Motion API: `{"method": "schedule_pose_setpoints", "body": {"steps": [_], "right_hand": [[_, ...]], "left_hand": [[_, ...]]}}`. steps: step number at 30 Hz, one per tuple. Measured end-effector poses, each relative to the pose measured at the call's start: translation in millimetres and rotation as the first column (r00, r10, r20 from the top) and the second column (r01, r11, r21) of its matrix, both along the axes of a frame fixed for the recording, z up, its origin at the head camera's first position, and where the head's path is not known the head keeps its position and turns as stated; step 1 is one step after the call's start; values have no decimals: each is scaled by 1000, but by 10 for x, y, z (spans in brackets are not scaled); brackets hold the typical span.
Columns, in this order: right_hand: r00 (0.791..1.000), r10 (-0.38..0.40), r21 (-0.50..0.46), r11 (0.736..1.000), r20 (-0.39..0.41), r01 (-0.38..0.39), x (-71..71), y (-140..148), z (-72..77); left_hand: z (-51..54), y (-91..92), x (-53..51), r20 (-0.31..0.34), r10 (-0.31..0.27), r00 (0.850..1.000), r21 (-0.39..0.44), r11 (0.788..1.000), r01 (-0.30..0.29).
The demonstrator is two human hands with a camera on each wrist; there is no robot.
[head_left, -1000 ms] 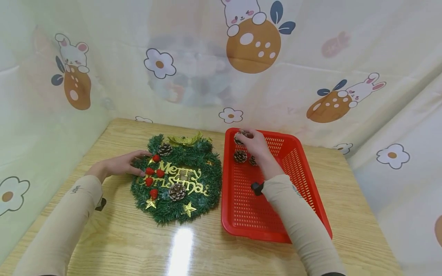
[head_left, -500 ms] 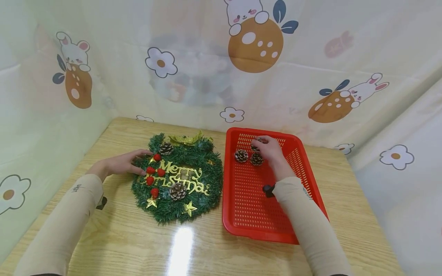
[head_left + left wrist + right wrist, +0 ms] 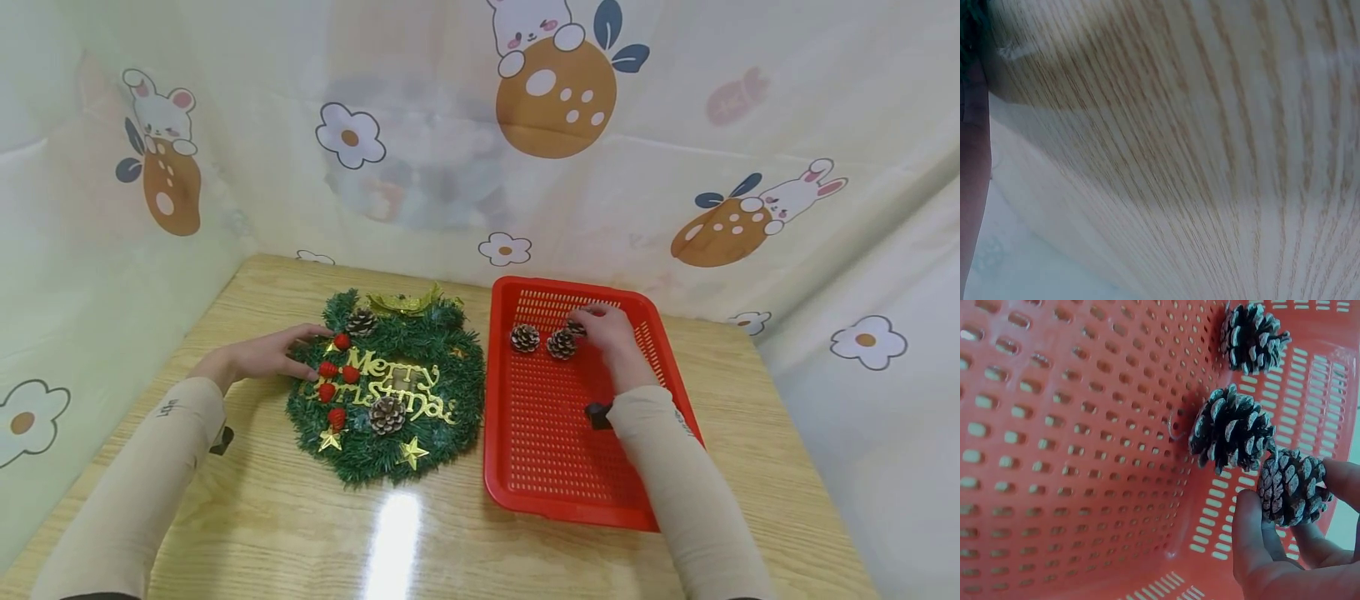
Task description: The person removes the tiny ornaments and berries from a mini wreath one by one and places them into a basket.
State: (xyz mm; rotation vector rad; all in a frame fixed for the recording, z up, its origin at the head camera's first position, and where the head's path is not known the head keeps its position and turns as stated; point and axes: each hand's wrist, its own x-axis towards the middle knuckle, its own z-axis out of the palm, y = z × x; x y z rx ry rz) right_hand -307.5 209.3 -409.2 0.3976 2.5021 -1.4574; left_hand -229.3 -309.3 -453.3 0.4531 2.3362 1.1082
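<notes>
Two pine cones sit in the red basket, and the right hand holds a third pine cone. The thumb and fingers pinch it from both sides, near the back of the basket. It is right next to one of the other two, but I cannot tell if they touch. I also cannot tell if it is resting on the basket's bottom. The last one is a bit farther off, toward the left side. The basket has lots of little holes.

The left hand is not gripping anything. Its fingers are loose and a bit apart, by the left edge of a round green wreath. The wreath lies flat on the wooden surface, to the left of the basket and very close to it. On it are gold words that say "Merry Christmas", some red berries, gold stars and a gold bow at the top. It has its own two cones, one up high on the left and one low in the middle.

Both arms have tan sleeves. Behind the surface hangs a pale curtain with bunnies and white flowers on it.
</notes>
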Motion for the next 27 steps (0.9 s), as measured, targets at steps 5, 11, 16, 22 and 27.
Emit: {"method": "schedule_pose_setpoints", "body": {"steps": [5,11,16,22,27], "right_hand": [[998,-30,1,1000,59,29,-8,78,3],[994,-39,62,998,105,32,-17,143,-52],[993,7,95,995,117,-19,-21,190,-123],[995,18,68,997,101,-25,-25,218,-147],[992,8,87,996,127,-19,-43,255,-169]], "left_hand": [[-3,-5,-3,-3,1,1000,-2,1000,-1],[9,0,3,0,2,1000,-2,1000,-2],[29,10,12,10,5,1000,-17,1000,-5],[54,21,22,24,9,1000,-15,1000,-9],[67,27,30,28,12,1000,-6,1000,-12]]}}
